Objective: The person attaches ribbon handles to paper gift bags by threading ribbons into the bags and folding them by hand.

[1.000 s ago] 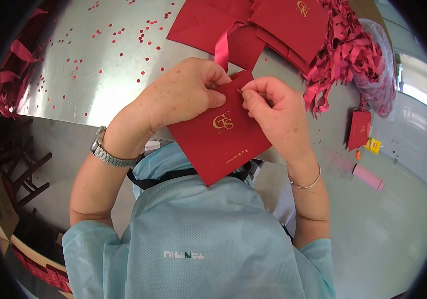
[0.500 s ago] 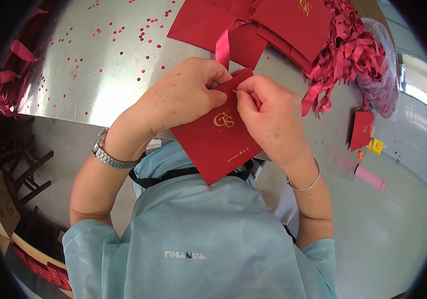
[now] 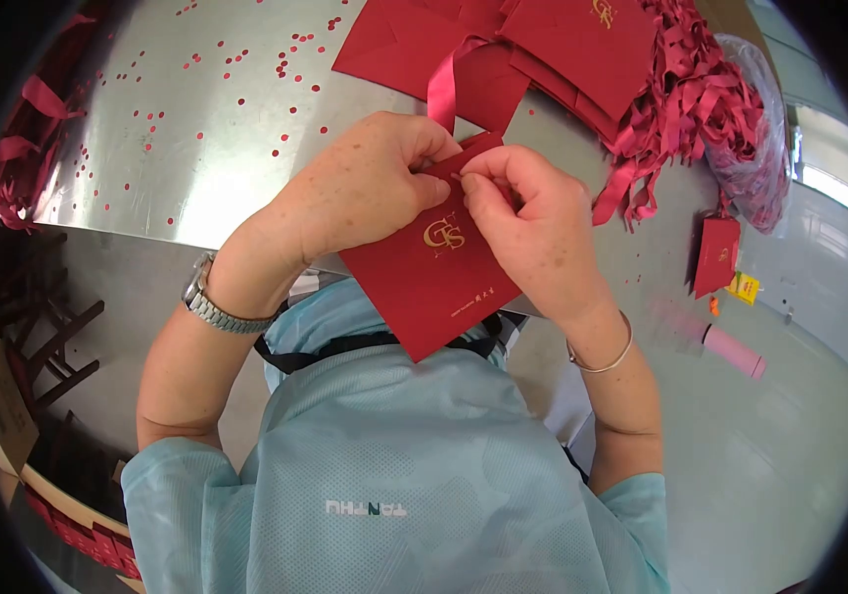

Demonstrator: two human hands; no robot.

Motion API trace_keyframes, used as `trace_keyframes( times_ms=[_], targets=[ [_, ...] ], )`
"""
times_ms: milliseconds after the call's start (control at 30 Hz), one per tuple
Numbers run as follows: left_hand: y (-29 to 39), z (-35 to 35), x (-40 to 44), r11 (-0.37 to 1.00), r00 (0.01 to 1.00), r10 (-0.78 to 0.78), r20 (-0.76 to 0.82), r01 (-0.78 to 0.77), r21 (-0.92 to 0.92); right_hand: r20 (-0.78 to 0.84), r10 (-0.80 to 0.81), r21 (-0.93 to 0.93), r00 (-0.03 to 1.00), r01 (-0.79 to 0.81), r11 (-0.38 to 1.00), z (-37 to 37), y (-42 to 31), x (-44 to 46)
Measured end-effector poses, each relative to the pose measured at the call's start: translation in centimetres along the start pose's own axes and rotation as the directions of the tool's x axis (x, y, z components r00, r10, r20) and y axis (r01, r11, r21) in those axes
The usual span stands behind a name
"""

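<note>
I've got the flat, rectangular dark-red paper bag with gold lettering (image 3: pixel 434 297) tilted in both hands, past the near edge of the shiny grey metal table (image 3: pixel 226 188), bottom corner toward the light-blue mesh shirt (image 3: pixel 384 426). My guess: it's slanted so the upper edge sits right between the fingertips and the printed face stays in sight. Left hand (image 3: pixel 375 183) steadies it: thumb pressed on the face, bent fingers at the top edge, bag pinched between; I can't see how far those fingers go in behind. Right hand (image 3: pixel 533 228) has thumb and index closed together against the face near that edge, pinching a tiny pale tip (image 3: pixel 458 176); too small for me to identify. One glossy pink satin ribbon (image 3: pixel 441 94) runs up behind the left fingers and lies over the fanned pile of dark-red paper bags (image 3: pixel 582 49); I can't tell if it joins the held bag. Pile and tangled heap of pink-red ribbons (image 3: pixel 676 109) sit beyond the hands, likely for easy reach. Small round red paper dots (image 3: pixel 276 153) lie scattered left.
</note>
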State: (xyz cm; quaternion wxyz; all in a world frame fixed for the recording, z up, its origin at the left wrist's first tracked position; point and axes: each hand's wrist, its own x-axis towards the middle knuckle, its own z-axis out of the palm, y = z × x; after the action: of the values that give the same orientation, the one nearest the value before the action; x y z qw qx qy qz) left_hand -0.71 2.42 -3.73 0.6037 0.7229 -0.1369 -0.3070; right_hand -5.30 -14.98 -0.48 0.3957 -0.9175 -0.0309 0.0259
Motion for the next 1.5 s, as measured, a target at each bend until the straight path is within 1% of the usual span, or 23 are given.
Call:
trace_keyframes(
  times_ms=[67,100,167,200,267,333,367,400,433,467,533,600,700,767,1000,1067,1100,1167,1233,1267,1300,1400,1500],
  targets=[
    [0.1,0.0,0.0,1.000,1.000,0.012,-0.007,-0.012,-0.001,0.014,0.012,0.011,1.000,-0.013,1.000,0.0,-0.2,-0.1],
    [0.3,-0.2,-0.1,1.000,1.000,-0.023,0.008,0.023,-0.011,0.014,0.012,0.010,1.000,-0.012,1.000,-0.1,-0.2,-0.2],
    [0.5,-0.4,-0.1,0.998,0.998,-0.057,0.023,0.058,-0.024,-0.043,0.140,0.257,0.989,-0.124,0.958,-0.7,0.3,-0.7],
    [0.5,-0.4,-0.1,0.995,0.996,-0.077,0.038,0.079,-0.067,-0.053,0.175,0.257,0.983,-0.156,0.954,-1.3,0.3,-0.9],
    [0.3,-0.7,-0.1,0.988,0.994,-0.098,0.059,0.104,-0.111,-0.161,0.126,0.283,0.979,-0.076,0.956,-1.7,0.3,-1.1],
    [0.2,-1.0,-0.1,0.951,0.983,-0.105,0.150,0.143,-0.274,-0.157,0.096,0.233,0.983,-0.058,0.971,-2.4,0.7,-0.7],
    [0.2,-1.3,0.1,0.950,0.983,-0.106,0.152,0.145,-0.277,-0.192,-0.183,0.052,0.964,0.196,0.979,-2.8,1.0,0.4],
    [0.3,-1.7,0.2,0.915,0.968,-0.107,0.229,0.186,-0.359,-0.172,-0.449,-0.132,0.877,0.431,0.892,-3.1,1.1,1.4],
    [0.4,-1.9,0.3,0.870,0.947,-0.100,0.304,0.232,-0.436,-0.111,-0.497,-0.139,0.860,0.482,0.865,-3.4,0.8,2.3],
    [0.3,-1.9,0.2,0.865,0.947,-0.100,0.307,0.235,-0.443,-0.103,-0.494,-0.141,0.864,0.479,0.867,-3.3,0.7,2.6],
    [0.2,-2.1,0.0,0.869,0.946,-0.083,0.312,0.222,-0.441,0.067,-0.366,0.100,0.928,0.359,0.928,-3.0,0.5,3.2],
    [0.1,-2.0,-0.3,0.881,0.954,-0.074,0.290,0.198,-0.429,0.095,-0.384,0.061,0.919,0.379,0.923,-2.3,0.7,3.3],
    [-0.1,-2.1,-0.6,0.883,0.957,-0.078,0.279,0.196,-0.427,0.126,-0.316,0.047,0.940,0.312,0.949,-1.4,0.8,2.9],
    [-0.3,-2.2,-0.6,0.872,0.952,-0.083,0.294,0.213,-0.441,0.088,-0.215,0.183,0.973,0.197,0.963,-1.1,0.8,2.6],
    [-0.7,-2.7,-0.4,0.857,0.945,-0.036,0.325,0.197,-0.477,0.098,-0.190,0.194,0.977,0.168,0.966,-0.8,0.2,2.9],
    [-0.7,-2.7,-0.6,0.855,0.944,-0.026,0.329,0.191,-0.482,0.061,-0.358,0.081,0.932,0.353,0.932,-0.8,0.6,3.3],
    [-0.5,-2.5,-0.6,0.873,0.948,-0.043,0.316,0.190,-0.450,0.064,-0.357,0.080,0.932,0.352,0.933,-1.3,0.5,3.4],
    [-0.3,-2.1,-0.8,0.887,0.952,-0.058,0.302,0.187,-0.422,0.003,-0.617,-0.289,0.787,0.592,0.752,-2.4,0.0,3.5],
    [-0.2,-1.7,-0.9,0.900,0.980,-0.060,0.190,0.135,-0.414,0.077,-0.575,-0.394,0.815,0.555,0.733,-2.7,-1.2,1.7],
    [-0.2,-1.7,-0.9,0.900,0.980,-0.058,0.191,0.134,-0.415,0.138,-0.554,-0.445,0.821,0.552,0.706,-2.7,-1.5,1.1],
    [-0.2,-1.7,-0.9,0.909,0.979,-0.059,0.195,0.133,-0.394,0.153,-0.521,-0.439,0.840,0.530,0.725,-2.4,-1.5,0.7],
    [-0.2,-1.8,-0.7,0.919,0.974,-0.065,0.216,0.143,-0.369,0.091,-0.472,-0.454,0.877,0.459,0.764,-1.8,-1.1,0.4],
    [-0.2,-1.8,-0.7,0.925,0.972,-0.083,0.220,0.158,-0.346,0.106,-0.489,-0.469,0.866,0.477,0.744,-1.6,-1.0,0.6]
  ],
)
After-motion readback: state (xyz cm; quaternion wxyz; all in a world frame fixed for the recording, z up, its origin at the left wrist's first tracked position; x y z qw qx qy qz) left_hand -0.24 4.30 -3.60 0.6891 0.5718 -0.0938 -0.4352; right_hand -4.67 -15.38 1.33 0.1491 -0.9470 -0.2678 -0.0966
